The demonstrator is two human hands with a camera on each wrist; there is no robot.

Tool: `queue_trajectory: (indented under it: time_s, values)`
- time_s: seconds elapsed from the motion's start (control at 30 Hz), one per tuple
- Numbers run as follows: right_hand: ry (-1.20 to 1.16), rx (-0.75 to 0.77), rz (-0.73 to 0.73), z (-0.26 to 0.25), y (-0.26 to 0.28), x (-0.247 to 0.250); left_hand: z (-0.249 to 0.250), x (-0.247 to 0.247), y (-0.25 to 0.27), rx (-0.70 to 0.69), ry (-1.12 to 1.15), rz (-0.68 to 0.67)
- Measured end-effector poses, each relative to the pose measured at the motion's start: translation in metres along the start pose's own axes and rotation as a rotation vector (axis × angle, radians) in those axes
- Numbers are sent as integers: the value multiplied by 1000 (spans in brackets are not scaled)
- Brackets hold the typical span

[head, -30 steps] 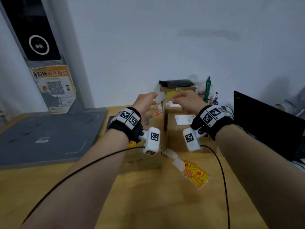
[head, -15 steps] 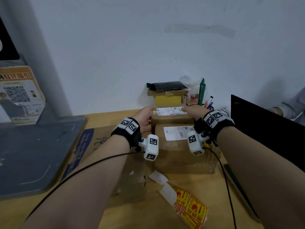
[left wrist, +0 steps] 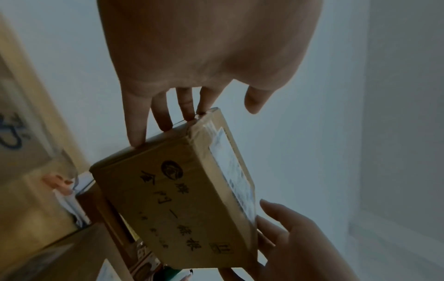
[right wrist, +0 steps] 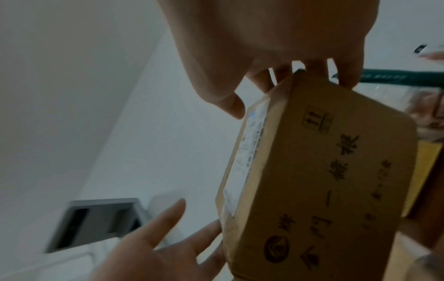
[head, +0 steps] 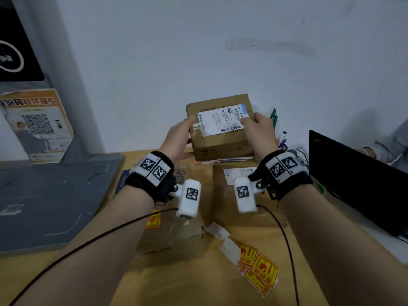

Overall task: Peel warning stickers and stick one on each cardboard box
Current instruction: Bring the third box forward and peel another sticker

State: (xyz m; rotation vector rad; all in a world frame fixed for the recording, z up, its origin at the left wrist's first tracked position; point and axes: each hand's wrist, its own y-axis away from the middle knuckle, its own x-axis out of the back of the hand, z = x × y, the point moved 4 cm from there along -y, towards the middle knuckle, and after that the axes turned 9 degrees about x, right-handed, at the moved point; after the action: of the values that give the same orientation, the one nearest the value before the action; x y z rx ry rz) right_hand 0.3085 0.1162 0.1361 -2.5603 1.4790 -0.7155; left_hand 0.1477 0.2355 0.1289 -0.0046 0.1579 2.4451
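Two hands [head: 180,138] [head: 259,133] holding one box [head: 218,129], perhaps three boxes [head: 242,195] below

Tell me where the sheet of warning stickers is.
Head view: the warning stickers lie on the wooden table, lower right, in front of the cardboard boxes.

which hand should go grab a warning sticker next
Probably right. Both hands, left hand and right hand, hold the lifted box, but the warning stickers lie on the table toward the right arm's side.
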Motion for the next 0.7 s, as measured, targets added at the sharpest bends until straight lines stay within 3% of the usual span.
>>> queue_trajectory:
  time_s: [0.2, 0.37, 0.7]
  values:
    - [-218, 67, 12, -30, 69, -7, 2, 49, 75, -91, -10, 157]
    - [-201, 38, -38, -48, 147, -2, -18, 77, 152, -121, 43, 195]
    - [-27, 8, -267, -26, 276, -7, -93, 118, 273, 120, -45, 317]
